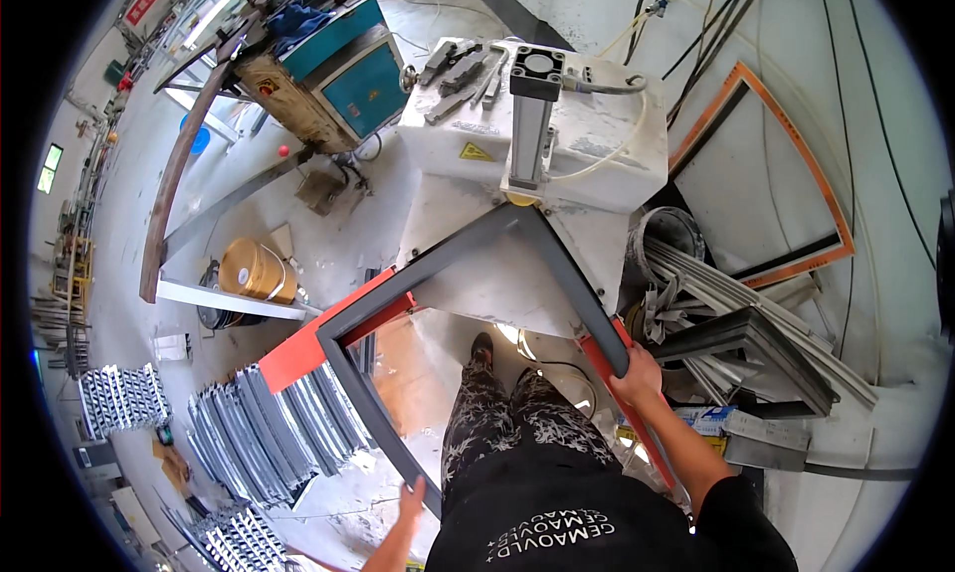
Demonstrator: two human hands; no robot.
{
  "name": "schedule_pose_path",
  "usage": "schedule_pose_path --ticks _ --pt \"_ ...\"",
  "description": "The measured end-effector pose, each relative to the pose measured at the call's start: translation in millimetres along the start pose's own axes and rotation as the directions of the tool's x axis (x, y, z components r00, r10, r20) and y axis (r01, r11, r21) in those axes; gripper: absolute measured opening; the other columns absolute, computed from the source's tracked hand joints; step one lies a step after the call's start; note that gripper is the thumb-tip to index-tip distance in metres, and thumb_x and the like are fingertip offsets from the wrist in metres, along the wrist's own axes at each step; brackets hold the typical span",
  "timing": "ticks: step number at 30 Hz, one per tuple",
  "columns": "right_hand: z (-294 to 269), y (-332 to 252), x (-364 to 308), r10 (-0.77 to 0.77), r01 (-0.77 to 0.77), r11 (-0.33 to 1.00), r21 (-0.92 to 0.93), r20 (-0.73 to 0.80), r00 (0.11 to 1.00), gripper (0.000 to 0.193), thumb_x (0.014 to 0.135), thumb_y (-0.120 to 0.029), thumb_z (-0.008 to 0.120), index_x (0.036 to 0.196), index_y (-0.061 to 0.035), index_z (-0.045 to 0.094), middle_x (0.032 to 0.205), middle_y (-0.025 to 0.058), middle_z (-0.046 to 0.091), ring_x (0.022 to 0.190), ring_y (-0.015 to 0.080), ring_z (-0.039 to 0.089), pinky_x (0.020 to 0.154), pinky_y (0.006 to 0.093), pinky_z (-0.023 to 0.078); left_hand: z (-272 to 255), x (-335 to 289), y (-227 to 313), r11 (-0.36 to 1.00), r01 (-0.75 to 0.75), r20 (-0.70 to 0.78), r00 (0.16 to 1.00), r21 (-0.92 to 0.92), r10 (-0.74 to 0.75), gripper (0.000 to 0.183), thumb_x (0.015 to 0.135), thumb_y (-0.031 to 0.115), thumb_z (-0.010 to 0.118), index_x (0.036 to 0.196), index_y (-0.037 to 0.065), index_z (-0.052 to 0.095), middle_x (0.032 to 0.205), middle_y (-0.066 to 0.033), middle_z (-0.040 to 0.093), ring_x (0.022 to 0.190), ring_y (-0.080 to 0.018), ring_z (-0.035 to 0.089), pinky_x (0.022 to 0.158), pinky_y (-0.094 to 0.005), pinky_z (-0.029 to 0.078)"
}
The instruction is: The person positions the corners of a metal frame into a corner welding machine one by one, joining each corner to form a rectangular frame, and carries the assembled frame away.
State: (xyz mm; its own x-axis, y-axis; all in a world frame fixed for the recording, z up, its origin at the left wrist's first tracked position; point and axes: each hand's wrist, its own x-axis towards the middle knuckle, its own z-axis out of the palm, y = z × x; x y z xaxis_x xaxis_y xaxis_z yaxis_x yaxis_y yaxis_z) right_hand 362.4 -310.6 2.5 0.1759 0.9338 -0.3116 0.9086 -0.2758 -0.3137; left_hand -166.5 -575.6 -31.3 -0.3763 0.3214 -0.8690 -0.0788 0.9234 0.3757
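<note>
A dark grey metal frame (448, 251) lies over the white machine, its far corner under an upright pneumatic cylinder (530, 124). Toward me, its sides rest along two red support arms (290, 361). My right hand (639, 374) is closed round the frame's right side. At the lower left, my left hand (412, 504) grips the frame's near left part, fingers partly hidden behind it. Part of the near side of the frame disappears behind my body.
Tools lie on the machine top (597, 80). Stacked metal profiles (249, 438) stand at left, near a yellow bucket (257, 271). At right are a bin of long strips (668, 236), dark angled profiles (756, 358) and an orange-edged frame (844, 189) against the wall.
</note>
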Motion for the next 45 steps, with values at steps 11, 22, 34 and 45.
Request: schedule_pose_path --ticks 11,22,34,45 --pt "-10 38 -81 0.154 -0.152 0.982 -0.112 0.007 0.988 0.06 0.068 -0.023 0.075 0.122 -0.0023 0.056 0.119 0.0208 0.061 0.113 0.0404 0.057 0.096 0.0461 0.049 41 -42 18 0.975 -0.139 -0.108 0.981 0.174 0.159 0.082 0.091 0.057 0.065 0.138 -0.005 0.038 0.129 -0.0239 0.058 0.12 -0.033 0.057 0.102 -0.0392 0.042" --pt "6 19 -182 0.264 -0.25 0.961 -0.122 0.125 0.956 0.044 0.062 -0.015 0.074 0.1 0.0009 0.06 0.09 0.0221 0.066 0.089 0.0418 0.064 0.084 0.0498 0.053 -63 -13 -12 0.949 -0.202 -0.06 0.973 0.243 0.223 0.077 0.094 0.055 0.058 0.14 -0.003 0.036 0.124 -0.0265 0.059 0.113 -0.0381 0.06 0.097 -0.0439 0.045" --pt "112 -163 -356 0.609 -0.608 0.793 -0.035 0.071 0.79 0.046 0.062 -0.022 0.072 0.099 0.0012 0.058 0.091 0.0256 0.067 0.091 0.045 0.066 0.084 0.0521 0.054 -220 20 194 0.785 -0.371 0.124 0.925 0.496 0.359 0.071 0.083 0.041 0.075 0.133 -0.002 0.051 0.113 -0.022 0.063 0.106 -0.0362 0.062 0.095 -0.0422 0.046" --pt "174 -303 -466 0.933 -0.927 0.32 0.194 0.104 0.344 0.052 0.061 -0.021 0.073 0.102 0.0054 0.055 0.087 0.0275 0.067 0.088 0.0475 0.067 0.081 0.0506 0.054 -164 64 324 0.249 -0.754 0.497 0.605 0.607 0.622 0.083 0.062 0.022 0.074 0.139 0.002 0.052 0.109 -0.0239 0.06 0.106 -0.0391 0.06 0.096 -0.0446 0.047"
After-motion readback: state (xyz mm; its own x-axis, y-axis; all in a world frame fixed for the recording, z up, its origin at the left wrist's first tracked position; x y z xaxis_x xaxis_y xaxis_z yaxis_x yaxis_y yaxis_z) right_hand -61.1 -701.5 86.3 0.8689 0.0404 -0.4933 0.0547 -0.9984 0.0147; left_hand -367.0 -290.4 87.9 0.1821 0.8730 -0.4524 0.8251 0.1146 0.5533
